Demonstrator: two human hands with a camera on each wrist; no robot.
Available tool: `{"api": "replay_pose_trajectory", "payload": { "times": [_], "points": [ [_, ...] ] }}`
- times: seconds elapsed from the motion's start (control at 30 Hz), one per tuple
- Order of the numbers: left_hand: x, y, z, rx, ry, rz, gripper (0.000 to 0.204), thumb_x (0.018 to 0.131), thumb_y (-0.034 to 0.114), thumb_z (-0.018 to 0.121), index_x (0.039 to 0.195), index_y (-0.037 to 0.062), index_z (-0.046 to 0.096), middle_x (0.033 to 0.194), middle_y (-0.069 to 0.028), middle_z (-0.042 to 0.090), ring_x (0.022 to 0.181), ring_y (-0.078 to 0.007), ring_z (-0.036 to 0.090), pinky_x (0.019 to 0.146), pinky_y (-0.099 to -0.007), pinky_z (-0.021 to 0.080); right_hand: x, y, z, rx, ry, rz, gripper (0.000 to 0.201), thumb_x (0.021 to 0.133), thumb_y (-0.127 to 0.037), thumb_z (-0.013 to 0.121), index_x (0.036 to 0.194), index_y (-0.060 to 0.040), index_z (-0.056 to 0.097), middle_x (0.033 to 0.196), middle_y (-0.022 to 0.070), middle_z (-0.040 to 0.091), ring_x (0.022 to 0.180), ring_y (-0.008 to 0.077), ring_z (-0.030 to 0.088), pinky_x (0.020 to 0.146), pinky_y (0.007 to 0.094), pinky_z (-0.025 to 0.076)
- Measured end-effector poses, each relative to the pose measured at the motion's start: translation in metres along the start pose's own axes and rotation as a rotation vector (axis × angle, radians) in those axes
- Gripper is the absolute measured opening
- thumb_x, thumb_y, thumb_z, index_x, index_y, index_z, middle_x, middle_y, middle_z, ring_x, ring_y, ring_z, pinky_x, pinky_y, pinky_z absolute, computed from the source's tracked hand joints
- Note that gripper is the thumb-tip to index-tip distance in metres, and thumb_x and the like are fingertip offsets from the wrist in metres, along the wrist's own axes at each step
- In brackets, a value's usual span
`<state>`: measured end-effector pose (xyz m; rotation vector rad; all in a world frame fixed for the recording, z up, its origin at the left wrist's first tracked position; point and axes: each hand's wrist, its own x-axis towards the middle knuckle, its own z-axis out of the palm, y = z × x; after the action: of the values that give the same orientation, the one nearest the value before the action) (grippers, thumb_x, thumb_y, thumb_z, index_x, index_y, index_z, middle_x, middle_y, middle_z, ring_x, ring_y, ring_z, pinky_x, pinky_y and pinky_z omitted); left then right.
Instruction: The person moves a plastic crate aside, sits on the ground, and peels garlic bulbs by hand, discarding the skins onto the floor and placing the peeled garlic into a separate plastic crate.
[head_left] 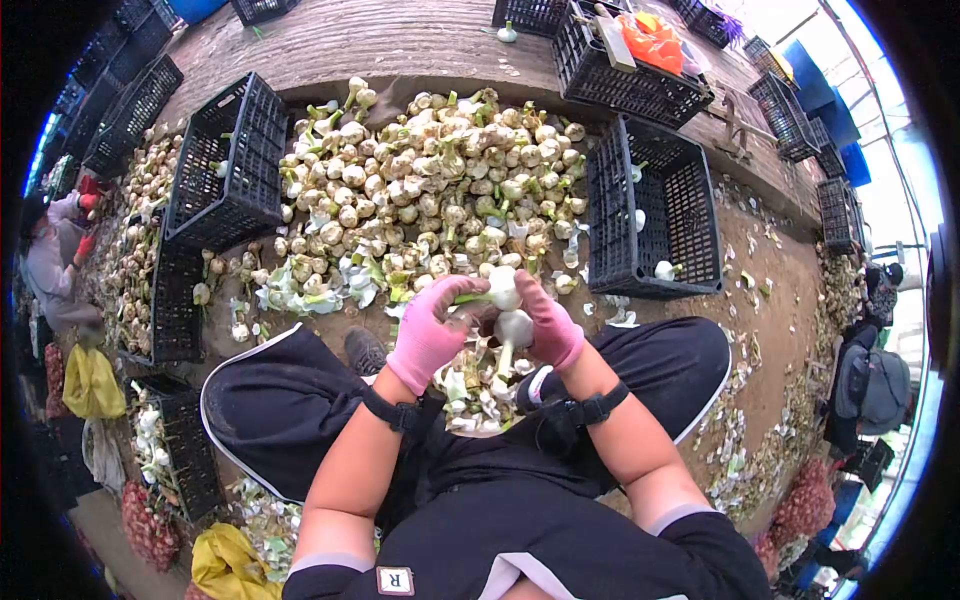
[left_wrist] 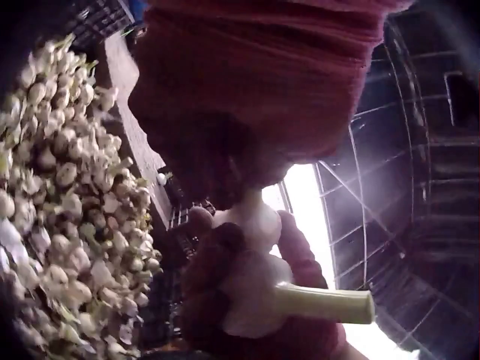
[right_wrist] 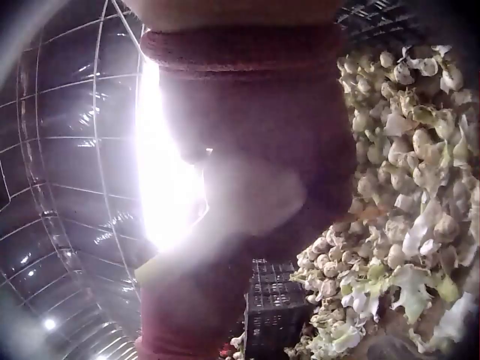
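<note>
Both hands wear pink gloves and meet above the person's lap in the head view. The left hand [head_left: 432, 330] curls round the green stem end of a white garlic bulb [head_left: 504, 288]. The right hand [head_left: 550, 325] grips a second peeled bulb [head_left: 514, 328], whose pale stem points down, and its fingers touch the first bulb. In the left wrist view that second bulb [left_wrist: 255, 296] shows its cut stem pointing right. The right wrist view has a blurred bulb [right_wrist: 259, 196] against the glove.
A large heap of garlic [head_left: 430, 180] lies in front, between a black crate [head_left: 228, 160] at left and another crate [head_left: 655, 210] at right holding several bulbs. Peeled skins [head_left: 475, 390] lie between the legs. Another person [head_left: 60, 260] sits at far left.
</note>
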<state>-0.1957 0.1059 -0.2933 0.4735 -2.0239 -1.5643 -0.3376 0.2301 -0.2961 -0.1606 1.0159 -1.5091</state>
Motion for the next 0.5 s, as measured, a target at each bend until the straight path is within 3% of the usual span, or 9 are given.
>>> {"api": "replay_pose_trajectory", "payload": {
  "times": [0.03, 0.07, 0.1, 0.13, 0.17, 0.2, 0.23, 0.33, 0.5],
  "points": [
    [0.001, 0.002, 0.0, 0.001, 0.0, -0.001, 0.027, 0.084, 0.001, 0.064, 0.11, 0.0019, 0.061, 0.1, -0.0089, 0.066, 0.092, -0.0163, 0.064, 0.079, -0.027, 0.051, -0.002, -0.003, 0.002, -0.022, -0.029, 0.026, 0.048, 0.095, -0.05, 0.046, 0.118, -0.0083, 0.054, 0.091, 0.0019, 0.06, 0.075, 0.0109, 0.058, 0.063, 0.0251, 0.048],
    [0.002, 0.007, 0.001, -0.283, 0.07, -0.229, 0.03, 0.088, 0.004, 0.06, 0.117, 0.0018, 0.056, 0.102, -0.0078, 0.065, 0.093, -0.0155, 0.062, 0.08, -0.0267, 0.05, 0.001, -0.002, -0.004, -0.016, -0.055, 0.028, 0.046, 0.093, -0.043, 0.055, 0.12, -0.0065, 0.052, 0.097, 0.0034, 0.06, 0.082, 0.0124, 0.059, 0.069, 0.0258, 0.049],
    [0.002, 0.009, 0.001, -0.567, 0.14, -0.457, 0.034, 0.092, 0.007, 0.057, 0.124, 0.0017, 0.051, 0.104, -0.0067, 0.064, 0.094, -0.0148, 0.061, 0.082, -0.0264, 0.05, 0.003, 0.001, -0.002, -0.015, -0.056, 0.028, 0.046, 0.093, -0.043, 0.055, 0.12, -0.0065, 0.052, 0.097, 0.0034, 0.06, 0.082, 0.0124, 0.059, 0.069, 0.0258, 0.049],
    [0.001, 0.007, -0.004, -0.648, 0.095, -0.518, 0.04, 0.094, 0.016, 0.057, 0.13, 0.0035, 0.045, 0.105, -0.0061, 0.063, 0.094, -0.0145, 0.061, 0.083, -0.0263, 0.051, 0.006, 0.004, 0.004, -0.191, -0.02, -0.163, 0.045, 0.09, -0.037, 0.061, 0.12, -0.0057, 0.051, 0.102, 0.0038, 0.06, 0.087, 0.0122, 0.059, 0.074, 0.0262, 0.049],
    [0.003, 0.006, -0.004, -0.648, 0.095, -0.519, 0.04, 0.094, 0.016, 0.057, 0.13, 0.0035, 0.045, 0.105, -0.0061, 0.063, 0.094, -0.0145, 0.061, 0.083, -0.0263, 0.051, 0.007, 0.006, 0.008, -0.367, 0.017, -0.354, 0.046, 0.087, -0.03, 0.068, 0.121, -0.0048, 0.05, 0.106, 0.0042, 0.06, 0.093, 0.0121, 0.059, 0.078, 0.0266, 0.049],
    [0.004, 0.002, -0.003, -0.826, 0.094, -0.551, 0.042, 0.095, 0.022, 0.056, 0.131, 0.0039, 0.044, 0.107, -0.0061, 0.063, 0.095, -0.0145, 0.062, 0.082, -0.0258, 0.051, 0.002, 0.005, 0.012, -0.426, 0.045, -0.384, 0.052, 0.077, -0.014, 0.076, 0.12, -0.0051, 0.05, 0.112, 0.008, 0.061, 0.101, 0.0182, 0.059, 0.086, 0.0306, 0.049],
    [0.005, 0.0, -0.001, -1.004, 0.092, -0.579, 0.045, 0.096, 0.029, 0.055, 0.132, 0.0043, 0.043, 0.108, -0.006, 0.063, 0.095, -0.0144, 0.062, 0.081, -0.0253, 0.051, 0.002, 0.004, 0.014, -0.426, 0.045, -0.383, 0.052, 0.077, -0.014, 0.076, 0.12, -0.0051, 0.05, 0.112, 0.008, 0.061, 0.101, 0.0182, 0.059, 0.086, 0.0306, 0.049],
    [0.002, -0.006, 0.004, -0.98, 0.094, -0.545, 0.047, 0.096, 0.033, 0.052, 0.133, 0.0051, 0.042, 0.115, -0.0092, 0.061, 0.1, -0.0182, 0.062, 0.082, -0.0275, 0.052, 0.002, 0.0, 0.016, -1.196, 0.097, -1.032, 0.059, 0.062, -0.007, 0.078, 0.115, -0.0117, 0.055, 0.111, 0.0135, 0.061, 0.098, 0.0333, 0.061, 0.083, 0.0383, 0.051],
    [0.006, 0.01, 0.005, -0.997, 0.09, -0.556, 0.043, 0.098, 0.025, 0.049, 0.136, 0.0057, 0.039, 0.124, -0.0125, 0.057, 0.103, -0.021, 0.061, 0.086, -0.0308, 0.051, 0.003, 0.001, 0.011, -1.297, 0.132, -1.098, 0.056, 0.058, -0.004, 0.075, 0.11, -0.0151, 0.058, 0.109, 0.0142, 0.061, 0.092, 0.0353, 0.063, 0.076, 0.0405, 0.053]
  ]
}}
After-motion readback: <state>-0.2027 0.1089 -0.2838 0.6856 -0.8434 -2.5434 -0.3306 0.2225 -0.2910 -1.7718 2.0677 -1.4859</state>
